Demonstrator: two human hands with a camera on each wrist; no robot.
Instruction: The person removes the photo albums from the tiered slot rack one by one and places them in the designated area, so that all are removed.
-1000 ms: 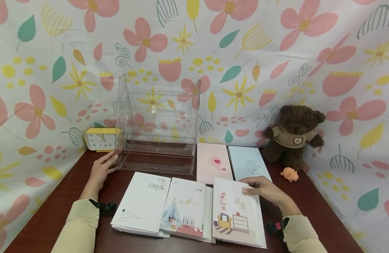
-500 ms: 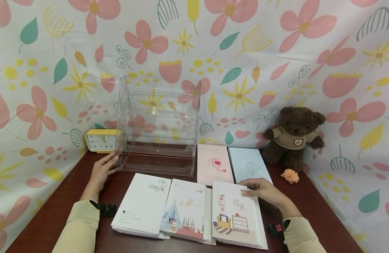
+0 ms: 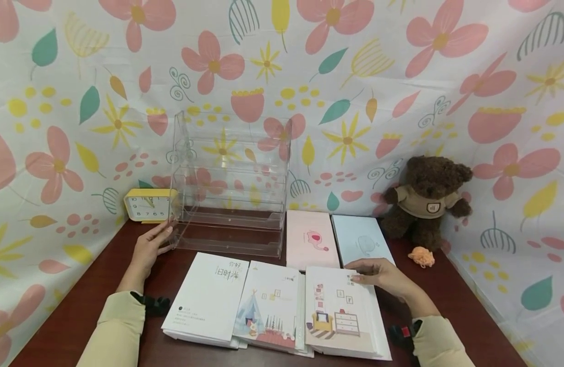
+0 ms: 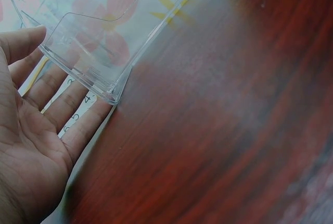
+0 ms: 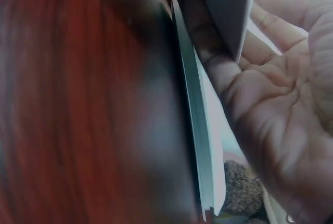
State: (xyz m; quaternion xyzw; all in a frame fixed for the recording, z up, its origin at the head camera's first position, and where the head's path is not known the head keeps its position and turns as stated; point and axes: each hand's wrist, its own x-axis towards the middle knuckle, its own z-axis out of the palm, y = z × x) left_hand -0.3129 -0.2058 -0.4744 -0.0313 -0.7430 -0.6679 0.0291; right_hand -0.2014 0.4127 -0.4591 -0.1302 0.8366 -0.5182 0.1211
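My left hand [image 3: 149,245] rests against the left side of a clear acrylic rack [image 3: 231,245]. Its fingers reach straight along the outer face of the panel, and the thumb lies at the front edge in the left wrist view. My right hand [image 3: 383,278] pinches the far right corner of a notebook [image 3: 325,293] with a yellow armchair and drawers on its cover, thumb on top and fingers underneath. To the left, a notebook with a blue tent [image 3: 270,311] and a plain white notebook [image 3: 204,295] lie in a row, each overlapping others beneath.
Behind the row lie a pink notebook [image 3: 309,229] and a light blue notebook [image 3: 359,232]. A yellow clock [image 3: 149,205] stands left of the rack. At the back right sit a brown teddy bear [image 3: 428,191] and an orange tuft [image 3: 421,257]. Patterned cloth surrounds the dark red table [image 3: 103,265].
The armchair notebook has shifted slightly left, and its far edge has come nearer the front, with my right hand still pinching it. My left hand stays at the rack.
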